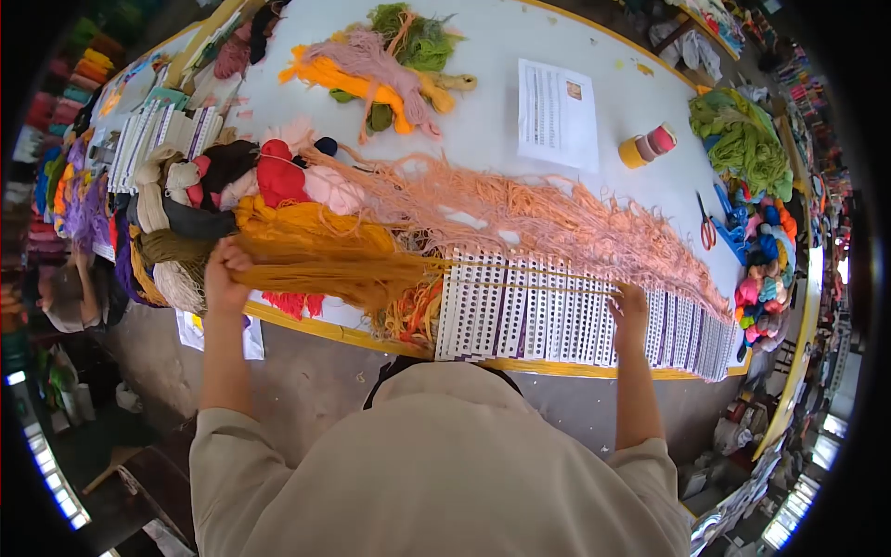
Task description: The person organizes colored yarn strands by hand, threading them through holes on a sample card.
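Note:
My left hand [225, 276] is closed round one end of a golden-brown yarn hank [325, 269], which stretches to the right above the table edge. A few thin strands of it run on to my right hand [628, 311], whose fingers are closed on them. Beneath these strands lies a long row of white cards with punched holes [520, 311]. Behind them spreads a mass of loose peach and pink yarn [594, 218]. Orange-yellow yarn [316, 226] lies just behind the stretched hank, and mixed red and orange yarn [415, 311] sits below its right end.
On the white table [492, 111] lie a printed sheet [557, 116], stacked thread cones [648, 146], scissors [706, 226] and green yarn [738, 139]. Coloured skeins [283, 174] crowd the left, and small yarn balls [766, 260] the right. Another person [74, 292] is at far left.

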A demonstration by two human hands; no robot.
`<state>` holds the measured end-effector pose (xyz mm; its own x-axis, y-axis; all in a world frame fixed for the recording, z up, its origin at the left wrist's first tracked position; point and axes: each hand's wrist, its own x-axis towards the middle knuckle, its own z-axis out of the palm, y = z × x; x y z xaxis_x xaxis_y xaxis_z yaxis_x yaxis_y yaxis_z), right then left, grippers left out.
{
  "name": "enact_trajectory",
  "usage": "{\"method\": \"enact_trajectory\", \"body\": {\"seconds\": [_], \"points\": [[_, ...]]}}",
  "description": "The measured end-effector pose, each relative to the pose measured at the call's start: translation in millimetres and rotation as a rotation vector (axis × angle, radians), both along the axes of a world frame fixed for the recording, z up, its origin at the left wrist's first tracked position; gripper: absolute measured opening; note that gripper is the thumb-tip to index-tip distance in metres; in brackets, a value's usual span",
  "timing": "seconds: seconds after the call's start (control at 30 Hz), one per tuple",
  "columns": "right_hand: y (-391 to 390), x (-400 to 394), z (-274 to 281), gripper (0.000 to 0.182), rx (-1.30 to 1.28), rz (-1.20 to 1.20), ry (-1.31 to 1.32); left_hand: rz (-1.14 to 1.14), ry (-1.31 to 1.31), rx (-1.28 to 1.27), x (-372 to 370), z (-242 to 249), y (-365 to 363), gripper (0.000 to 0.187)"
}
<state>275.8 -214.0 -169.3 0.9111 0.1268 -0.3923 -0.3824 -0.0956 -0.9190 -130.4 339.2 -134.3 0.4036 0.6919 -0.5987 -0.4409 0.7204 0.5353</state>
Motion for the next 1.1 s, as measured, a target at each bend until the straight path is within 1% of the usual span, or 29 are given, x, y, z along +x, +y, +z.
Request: {"method": "enact_trajectory", "body": {"seconds": [0.03, 0.07, 0.1, 0.13, 0.17, 0.2, 0.23, 0.27, 0.3, 0.33, 0.37, 0.4, 0.43, 0.47, 0.5, 0.53, 0.57, 0.6, 0.63, 0.67, 0.7, 0.73, 0.8, 0.83, 0.9, 0.93, 1.0, 1.03, 1.1], "points": [[-62, 32, -45, 0.017, -0.139, 0.088, -0.097, 0.060, 0.103, 0.016, -25, -14, 24, 0.011], [-119, 65, -72, 0.017, -0.328, 0.182, -0.275, 0.111, 0.138, 0.025, -50, -24, 47, 0.012], [-187, 99, -104, 0.016, -0.242, 0.090, -0.128, 0.161, 0.172, 0.035, -73, -29, 67, 0.013], [-198, 106, -77, 0.012, 0.279, -0.285, 0.095, 0.265, 0.243, 0.084, -97, -32, 87, 0.012], [-234, 117, -83, 0.012, -0.307, -0.282, -0.245, 0.368, 0.316, 0.133, -110, -33, 96, 0.014], [-279, 136, -84, 0.013, -0.499, -0.372, -0.205, 0.367, 0.324, 0.134, -106, -23, 89, 0.014], [-278, 138, -94, 0.013, -0.501, -0.371, -0.199, 0.310, 0.266, 0.207, -95, -8, 76, 0.016], [-274, 141, -105, 0.014, -0.569, -0.340, -0.286, 0.252, 0.211, 0.276, -80, 1, 59, 0.020], [-266, 145, -115, 0.017, -0.636, -0.307, -0.373, 0.052, 0.053, 0.193, -64, -2, 38, 0.027], [-255, 150, -122, 0.022, -0.703, -0.273, -0.460, -0.137, -0.071, 0.092, -37, -11, 14, 0.028], [-174, 115, -113, 0.025, -0.340, -0.285, -0.201, -0.305, -0.104, 0.048, -9, -28, -18, 0.029], [-145, 102, -161, 0.027, -0.726, 0.279, -0.770, -0.440, -0.067, -0.004, 24, -40, -51, 0.028], [-97, 75, -156, 0.027, -0.727, 0.279, -0.763, -0.472, 0.062, -0.061, 57, -56, -92, 0.026], [-21, 34, -145, 0.026, -0.739, 0.656, -0.476, -0.515, 0.141, -0.236, 89, -72, -117, 0.023], [45, -1, -114, 0.015, -0.586, 0.657, -0.287, -0.612, 0.092, -0.355, 113, -100, -140, 0.022], [79, -23, -129, 0.014, -0.421, 0.744, -0.272, -0.664, 0.127, -0.422, 135, -125, -158, 0.022], [111, -42, -127, 0.015, -0.458, 0.858, -0.380, -0.713, 0.298, -0.326, 163, -124, -184, 0.021], [139, -55, -125, 0.015, -0.508, 0.951, -0.353, -0.759, 0.469, -0.227, 185, -123, -204, 0.020], [161, -64, -120, 0.015, -0.435, 0.982, -0.338, -0.900, 0.571, 0.044, 189, -142, -214, 0.020], [174, -68, -118, 0.014, -0.362, 1.014, -0.323, -1.029, 0.666, 0.322, 190, -162, -222, 0.021], [179, -70, -122, 0.014, -0.362, 1.018, -0.316, -1.026, 0.757, 0.372, 200, -158, -231, 0.026], [184, -71, -126, 0.014, -0.357, 1.069, -0.293, -1.026, 0.760, 0.367, 203, -160, -234, 0.026], [189, -73, -132, 0.013, -0.344, 1.173, -0.243, -1.133, 0.843, 0.680, 208, -158, -237, 0.028], [189, -73, -133, 0.013, -0.341, 1.178, -0.237, -1.132, 0.849, 0.673, 209, -154, -238, 0.028], [189, -73, -135, 0.013, -0.370, 1.193, -0.278, -1.026, 0.725, 0.323, 210, -147, -238, 0.028], [189, -72, -136, 0.013, -0.369, 1.194, -0.275, -1.027, 0.727, 0.321, 210, -149, -238, 0.028], [191, -72, -137, 0.014, -0.301, 1.110, -0.208, -0.979, 0.666, 0.160, 213, -156, -236, 0.030], [191, -70, -138, 0.014, -0.303, 1.110, -0.205, -0.980, 0.666, 0.157, 214, -160, -235, 0.030], [192, -67, -140, 0.017, -0.283, 1.150, -0.070, -1.118, 0.729, 0.284, 217, -163, -233, 0.035]]}}
